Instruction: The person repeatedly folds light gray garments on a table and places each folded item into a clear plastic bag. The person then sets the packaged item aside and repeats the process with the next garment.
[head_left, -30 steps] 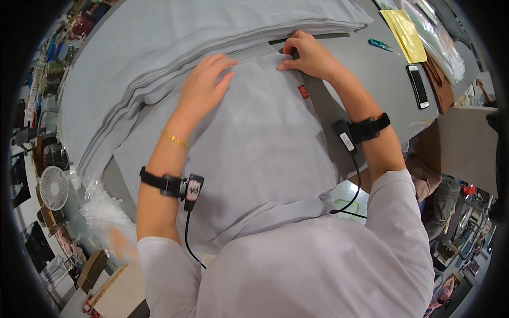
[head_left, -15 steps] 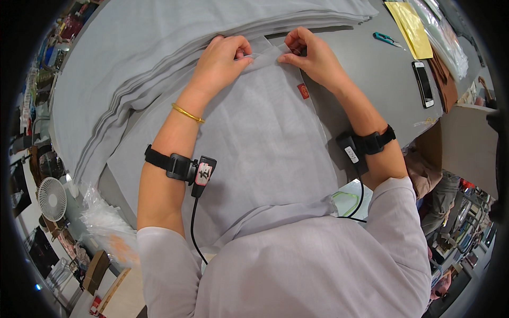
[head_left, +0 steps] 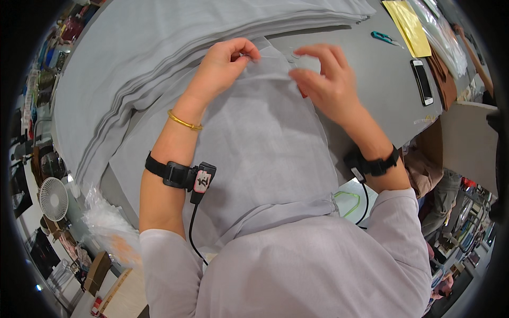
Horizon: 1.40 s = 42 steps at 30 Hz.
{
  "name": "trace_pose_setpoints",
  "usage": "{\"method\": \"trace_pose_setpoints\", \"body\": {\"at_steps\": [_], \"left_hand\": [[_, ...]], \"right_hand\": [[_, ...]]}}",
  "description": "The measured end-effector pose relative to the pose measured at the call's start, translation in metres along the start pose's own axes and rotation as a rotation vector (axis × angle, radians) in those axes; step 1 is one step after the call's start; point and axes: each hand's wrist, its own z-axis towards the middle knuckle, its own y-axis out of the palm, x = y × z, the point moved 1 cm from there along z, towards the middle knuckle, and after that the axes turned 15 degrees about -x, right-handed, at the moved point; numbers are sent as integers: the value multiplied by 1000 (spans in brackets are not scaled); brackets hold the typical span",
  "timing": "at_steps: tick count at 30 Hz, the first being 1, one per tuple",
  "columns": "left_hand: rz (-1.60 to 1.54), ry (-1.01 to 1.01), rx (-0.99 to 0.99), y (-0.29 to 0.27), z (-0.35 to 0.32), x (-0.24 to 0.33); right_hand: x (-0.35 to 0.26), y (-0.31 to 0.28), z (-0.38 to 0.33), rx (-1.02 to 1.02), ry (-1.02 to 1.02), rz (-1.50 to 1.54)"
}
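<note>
A thin grey cloth (head_left: 265, 143) is lifted off the grey table (head_left: 371, 85) and hangs down toward my chest. My left hand (head_left: 225, 61) pinches its upper edge at the left. My right hand (head_left: 323, 79) holds the same edge at the right between thumb and loosely spread fingers. The two hands are close together. A small red thing (head_left: 302, 94) shows just under my right hand, mostly hidden. Both wrists carry black straps with small devices.
A stack of grey cloths (head_left: 175, 37) lies across the far left of the table. Teal snips (head_left: 384, 37), a yellow sheet (head_left: 408, 26) and a phone (head_left: 422, 82) lie at the right. A white fan (head_left: 53, 199) and plastic bags (head_left: 106, 222) sit below left.
The cloth's upper edge has been lifted off the table toward me. My left hand moved right and closed on it, and my right hand rose from the table beside it.
</note>
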Motion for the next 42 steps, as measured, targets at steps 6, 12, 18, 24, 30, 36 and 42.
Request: {"method": "trace_pose_setpoints", "body": {"at_steps": [6,12,18,24,30,36,42], "left_hand": [[17,141,-74,-8,-15,16],[171,169,-63,3,-70,36],[623,-142,29,-60,-200,-13],[589,-516,102,-134,-319,-76],[665,-449,267,-149,-379,-113],[700,-397,365,-147,-398,-121],[565,-351,377,-150,-397,-129]], "right_hand": [[-13,-14,14,-63,346,670],[-39,-33,25,-217,291,780],[-34,-39,19,-63,394,651],[37,68,71,-93,377,304],[3,53,80,-133,418,236],[-101,-72,38,-163,23,569],[-25,-1,32,-282,595,503]]}}
